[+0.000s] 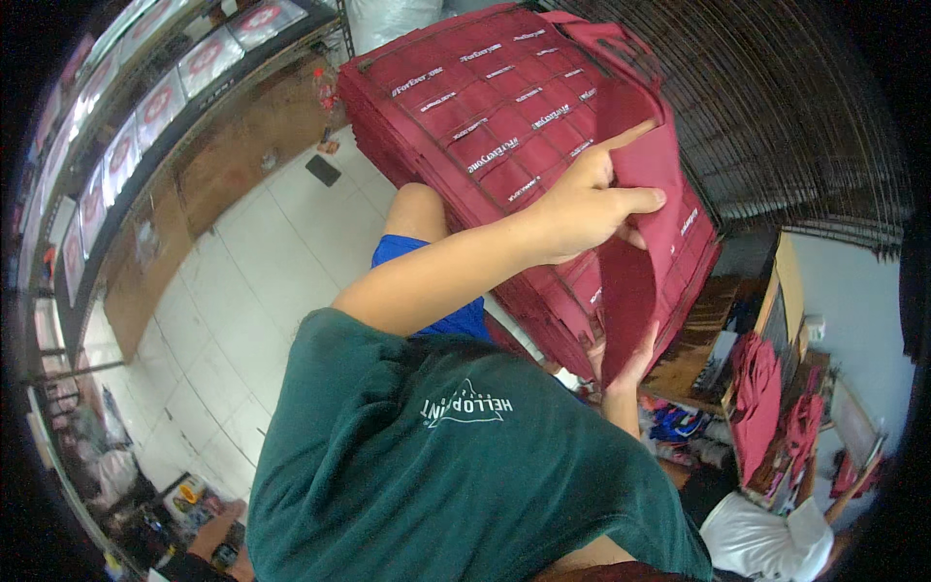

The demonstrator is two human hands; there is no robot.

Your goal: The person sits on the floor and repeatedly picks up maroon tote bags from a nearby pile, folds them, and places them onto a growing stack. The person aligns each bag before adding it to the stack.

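A thick stack of maroon fabric panels [427,58], with white printed lettering and dark grid lines on its top, lies in front of me. Over its right side I lift a plain maroon cloth piece [640,272], which hangs folded and curved between my hands. My left hand [582,199] reaches across the stack and grips the cloth's upper part, thumb on the near face and some fingers hidden behind it. Lower down, beside the stack's near right corner, my right hand [630,367] closes round the bottom end of the cloth; the cloth partly covers its fingers.
A dark phone [323,171] and a red-capped bottle [325,89] are on the tiled floor left of the stack. Metal racking [795,126] rises along the right. At lower right, a person in a white shirt [766,538] is near hanging maroon cloths [756,398]. Shelves with packets [208,58] line the left.
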